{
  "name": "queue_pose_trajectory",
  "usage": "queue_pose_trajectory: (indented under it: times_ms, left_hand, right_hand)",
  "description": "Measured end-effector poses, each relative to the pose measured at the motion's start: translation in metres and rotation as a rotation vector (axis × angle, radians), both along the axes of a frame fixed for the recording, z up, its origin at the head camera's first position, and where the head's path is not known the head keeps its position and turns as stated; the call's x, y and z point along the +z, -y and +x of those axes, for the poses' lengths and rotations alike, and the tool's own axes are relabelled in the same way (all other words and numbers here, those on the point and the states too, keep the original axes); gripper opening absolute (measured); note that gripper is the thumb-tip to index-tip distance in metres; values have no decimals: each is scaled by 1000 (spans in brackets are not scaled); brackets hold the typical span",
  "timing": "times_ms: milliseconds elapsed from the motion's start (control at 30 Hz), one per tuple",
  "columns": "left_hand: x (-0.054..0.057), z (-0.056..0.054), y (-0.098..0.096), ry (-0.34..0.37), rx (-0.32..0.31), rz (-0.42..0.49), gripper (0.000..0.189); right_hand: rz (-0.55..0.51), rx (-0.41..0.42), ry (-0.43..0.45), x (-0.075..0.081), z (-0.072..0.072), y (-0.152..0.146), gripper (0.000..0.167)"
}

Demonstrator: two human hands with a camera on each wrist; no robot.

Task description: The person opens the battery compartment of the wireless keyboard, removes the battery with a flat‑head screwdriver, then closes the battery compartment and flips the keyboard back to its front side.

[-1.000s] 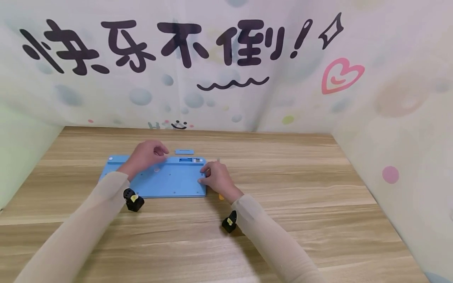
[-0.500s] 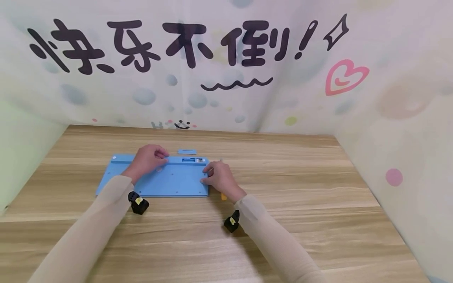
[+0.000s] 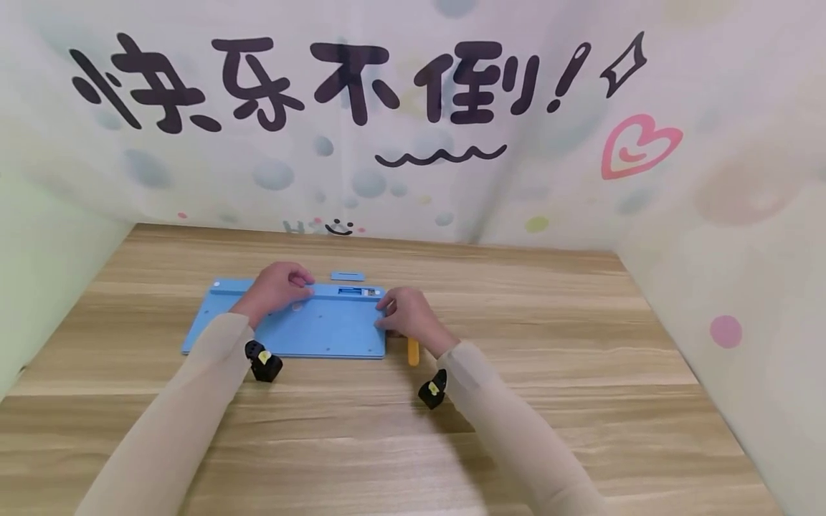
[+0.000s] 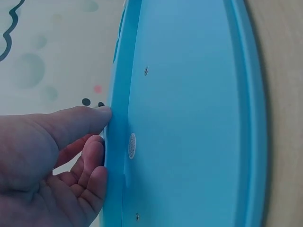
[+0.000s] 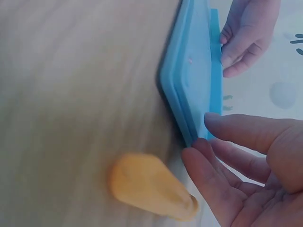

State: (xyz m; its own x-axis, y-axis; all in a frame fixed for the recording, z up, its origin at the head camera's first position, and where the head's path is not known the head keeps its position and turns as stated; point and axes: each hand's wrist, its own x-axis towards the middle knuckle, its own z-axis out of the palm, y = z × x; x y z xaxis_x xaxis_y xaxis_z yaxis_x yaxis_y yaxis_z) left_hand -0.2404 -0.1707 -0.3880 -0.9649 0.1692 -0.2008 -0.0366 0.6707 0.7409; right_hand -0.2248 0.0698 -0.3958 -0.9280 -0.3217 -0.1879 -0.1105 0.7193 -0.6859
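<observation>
A light blue keyboard [image 3: 342, 330] lies underside up on the table, small screws dotted over it. Near the right end of its raised far ridge, the battery compartment [image 3: 350, 291] is uncovered, with a small white-and-metal piece beside it. Its blue cover [image 3: 348, 276] lies just beyond that ridge. My left hand [image 3: 277, 287] holds the ridge near the middle, thumb at the near side and fingers curled at the back, as the left wrist view shows. At the right edge, my right hand [image 3: 413, 315] pinches the keyboard lightly, thumb over the top and fingertips at the side.
An orange handle [image 3: 413, 351] lies right of the keyboard, its far part hidden under my right hand. A printed white curtain [image 3: 413, 193] stands behind the wood-grain table [image 3: 361, 437], and another wall closes the right side.
The whole view has shifted slightly, with keyboard and cover keeping their places on the table. My right hand has moved a little, and more of the orange handle shows.
</observation>
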Motion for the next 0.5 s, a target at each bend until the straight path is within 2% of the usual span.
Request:
queue_pose_trajectory:
  times_ms: [333, 500]
  left_hand:
    - [3, 2, 0, 18, 7, 2, 25]
    - [3, 2, 1, 18, 9, 9, 24]
  right_hand:
    - [38, 29, -7, 16, -23, -2, 19]
    - [13, 66, 0, 22, -35, 4, 22]
